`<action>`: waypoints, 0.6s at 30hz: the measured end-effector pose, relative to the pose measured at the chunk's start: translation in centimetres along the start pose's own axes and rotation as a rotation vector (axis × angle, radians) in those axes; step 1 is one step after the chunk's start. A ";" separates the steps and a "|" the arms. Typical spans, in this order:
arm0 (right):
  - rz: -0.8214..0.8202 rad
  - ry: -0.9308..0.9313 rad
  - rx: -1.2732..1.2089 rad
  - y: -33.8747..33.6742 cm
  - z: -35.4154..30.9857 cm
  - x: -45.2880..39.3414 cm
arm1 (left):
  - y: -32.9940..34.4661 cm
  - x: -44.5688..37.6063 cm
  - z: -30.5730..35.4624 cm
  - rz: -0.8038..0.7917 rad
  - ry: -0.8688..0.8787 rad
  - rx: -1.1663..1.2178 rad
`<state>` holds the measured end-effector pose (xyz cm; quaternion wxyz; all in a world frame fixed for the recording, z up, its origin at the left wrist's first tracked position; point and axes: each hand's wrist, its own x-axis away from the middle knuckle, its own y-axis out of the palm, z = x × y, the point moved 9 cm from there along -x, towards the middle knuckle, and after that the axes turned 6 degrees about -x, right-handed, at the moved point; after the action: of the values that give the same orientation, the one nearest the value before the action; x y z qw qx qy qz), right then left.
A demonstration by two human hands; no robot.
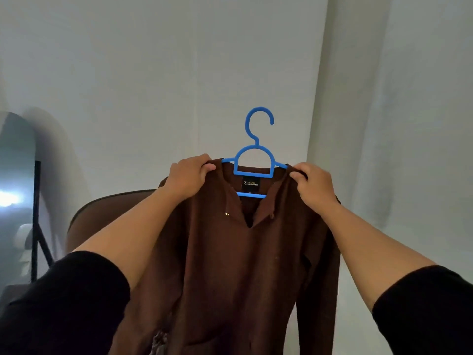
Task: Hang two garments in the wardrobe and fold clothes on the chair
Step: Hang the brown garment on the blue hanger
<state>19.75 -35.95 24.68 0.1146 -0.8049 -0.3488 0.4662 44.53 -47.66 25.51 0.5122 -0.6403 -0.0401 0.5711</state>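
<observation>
A dark brown long-sleeved garment [230,265] hangs in front of me on a blue plastic hanger [254,160], whose hook points up and curls to the right. My left hand [190,176] grips the garment's left shoulder over the hanger's arm. My right hand [313,185] pinches the right shoulder at the hanger's other end. A black label shows inside the open V-shaped collar. Both of my forearms are bare below black sleeves. The garment's lower part runs out of view at the bottom.
A brown chair back [84,224] curves behind the garment at the left. A tall mirror on a black stand [15,201] stands at the far left. A plain pale wall [153,73] fills the background, with a wall corner [317,98] to the right.
</observation>
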 end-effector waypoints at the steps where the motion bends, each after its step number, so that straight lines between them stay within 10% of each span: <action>1: 0.010 0.009 0.011 -0.9 0.7 0.0 | 0.3 -0.1 0.8 0.011 0.006 0.026; 18: 0.318 -0.083 0.304 -20.3 9.5 -2.9 | 6.9 -6.4 26.5 0.111 0.259 0.450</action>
<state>1.70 -24.45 31.85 0.1453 -0.8034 -0.1475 0.5583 18.16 -38.79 29.82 0.6107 -0.5791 0.1890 0.5059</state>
